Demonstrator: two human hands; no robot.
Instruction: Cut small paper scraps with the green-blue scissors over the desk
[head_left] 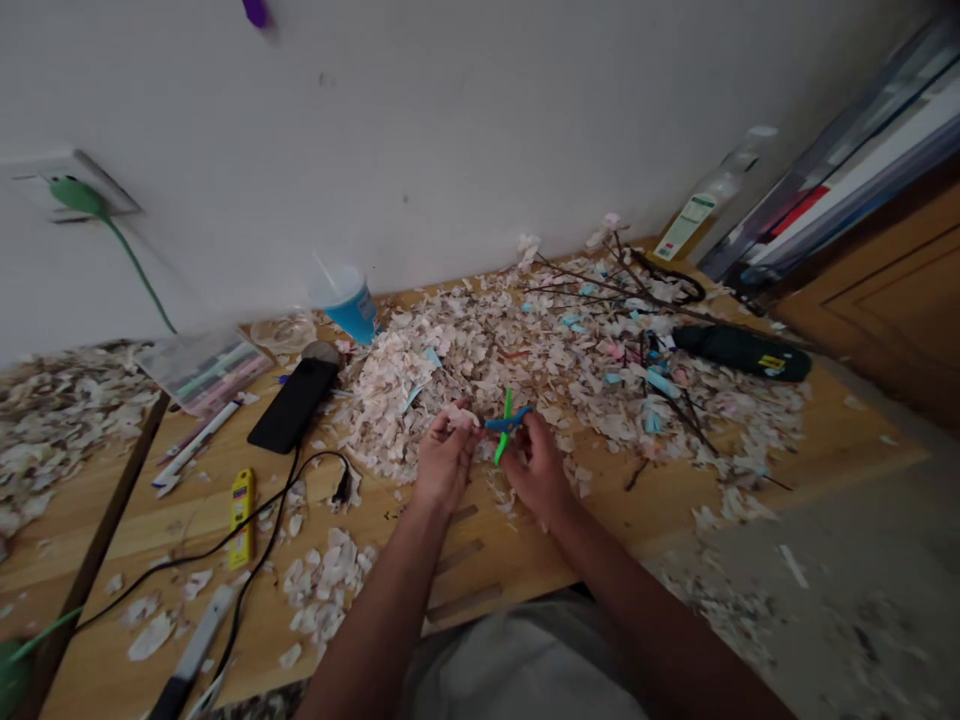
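Observation:
My left hand (442, 460) pinches a pale pink petal-like piece (459, 416) between thumb and fingers, just above the front of a petal heap. Close beside it on the right, my right hand (536, 460) is closed on small scissors (507, 424) with one blue and one bright green part. The two coloured parts cross each other and stand apart. The scissors' left end is near the pale piece; whether they touch it I cannot tell. Behind both hands lies the big heap of whitish-pink petals (409, 370), with a few light blue scraps in it.
Left of the heap are a blue cup (349, 305), a black phone (294, 403), a yellow tool (241, 518), a dark cable (255, 515) and a pouch of pens (202, 370). On the right lie thin branches (637, 292), a dark green umbrella-like bundle (742, 350) and a bottle (705, 205).

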